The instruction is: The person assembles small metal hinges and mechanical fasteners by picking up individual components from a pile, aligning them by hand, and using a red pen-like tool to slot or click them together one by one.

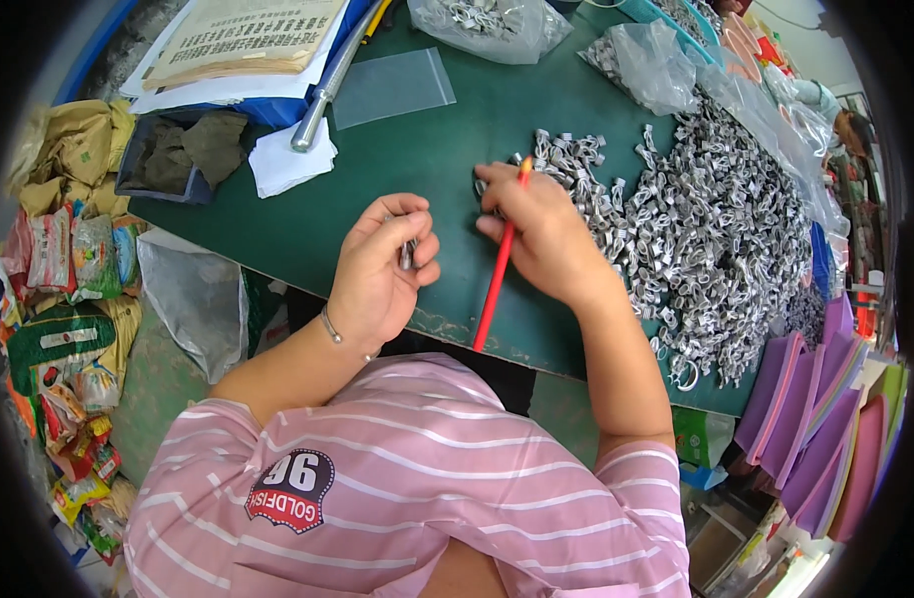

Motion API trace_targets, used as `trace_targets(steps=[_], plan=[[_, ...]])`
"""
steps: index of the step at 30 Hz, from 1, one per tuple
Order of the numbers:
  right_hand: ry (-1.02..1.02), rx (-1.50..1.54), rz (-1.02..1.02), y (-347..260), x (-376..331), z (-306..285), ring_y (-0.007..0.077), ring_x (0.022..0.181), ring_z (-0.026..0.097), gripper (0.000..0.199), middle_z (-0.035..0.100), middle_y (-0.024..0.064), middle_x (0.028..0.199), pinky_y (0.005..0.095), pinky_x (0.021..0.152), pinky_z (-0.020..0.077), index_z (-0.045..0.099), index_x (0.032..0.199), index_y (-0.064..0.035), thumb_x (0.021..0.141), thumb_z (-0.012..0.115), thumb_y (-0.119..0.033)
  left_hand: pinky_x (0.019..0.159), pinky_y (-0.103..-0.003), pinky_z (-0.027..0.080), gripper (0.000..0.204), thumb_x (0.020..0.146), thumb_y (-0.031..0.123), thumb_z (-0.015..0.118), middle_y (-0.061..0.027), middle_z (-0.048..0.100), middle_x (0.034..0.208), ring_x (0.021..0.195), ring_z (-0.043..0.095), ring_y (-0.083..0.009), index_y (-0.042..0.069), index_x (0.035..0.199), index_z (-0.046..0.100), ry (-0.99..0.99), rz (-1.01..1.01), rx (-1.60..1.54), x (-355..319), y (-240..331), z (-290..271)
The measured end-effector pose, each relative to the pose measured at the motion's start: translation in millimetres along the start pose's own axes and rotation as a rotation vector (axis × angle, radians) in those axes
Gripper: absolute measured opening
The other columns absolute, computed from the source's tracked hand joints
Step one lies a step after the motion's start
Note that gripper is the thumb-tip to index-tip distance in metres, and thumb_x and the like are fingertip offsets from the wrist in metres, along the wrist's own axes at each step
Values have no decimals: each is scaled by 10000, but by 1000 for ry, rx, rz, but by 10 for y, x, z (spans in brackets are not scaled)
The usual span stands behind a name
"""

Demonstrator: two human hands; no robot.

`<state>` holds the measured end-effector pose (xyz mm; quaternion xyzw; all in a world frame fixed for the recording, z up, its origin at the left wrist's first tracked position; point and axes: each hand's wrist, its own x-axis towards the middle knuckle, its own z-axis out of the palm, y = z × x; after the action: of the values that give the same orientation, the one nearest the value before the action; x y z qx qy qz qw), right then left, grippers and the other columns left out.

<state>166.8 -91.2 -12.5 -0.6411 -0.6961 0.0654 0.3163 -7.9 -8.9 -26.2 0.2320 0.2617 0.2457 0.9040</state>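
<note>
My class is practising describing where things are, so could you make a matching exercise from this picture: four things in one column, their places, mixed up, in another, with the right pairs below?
Things
1. Red pencil-like stick
2. Small metal piece
3. Large heap of metal clips
4. Printed booklet

Places
A. On the right-hand part of the green table
B. On top of white sheets
C. Held in the right hand
D. Held in the fingers of the left hand

Right pairs: 1-C, 2-D, 3-A, 4-B
</note>
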Motion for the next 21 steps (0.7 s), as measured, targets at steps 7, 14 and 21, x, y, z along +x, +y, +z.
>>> trace_targets(steps=[7, 14, 21], plan=[[-85, 131, 20, -221, -548, -176, 307, 945, 560, 170, 600, 130, 973, 377, 778, 438, 506, 739, -35, 644, 606, 64, 424, -193, 294, 77, 823, 31, 522, -3, 441, 681, 525, 388, -61, 40, 896, 501, -21, -13, 141, -38, -9, 24], [177, 144, 265, -428, -890, -209, 258, 732, 562, 260, 604, 119, 859, 322, 628, 455, 463, 694, -55, 618, 696, 34, 418, -185, 290, 77, 820, 23, 524, -2, 437, 641, 511, 379, -56, 33, 894, 503, -128, -2, 288, -13, -220, 123], [555, 245, 352, -416, -919, 52, 176, 632, 553, 219, 602, 120, 843, 267, 552, 448, 448, 708, -37, 711, 652, 42, 515, -165, 359, 222, 750, -18, 631, 15, 527, 715, 595, 437, -22, 7, 966, 586, -265, 193, 897, -34, -272, 164]])
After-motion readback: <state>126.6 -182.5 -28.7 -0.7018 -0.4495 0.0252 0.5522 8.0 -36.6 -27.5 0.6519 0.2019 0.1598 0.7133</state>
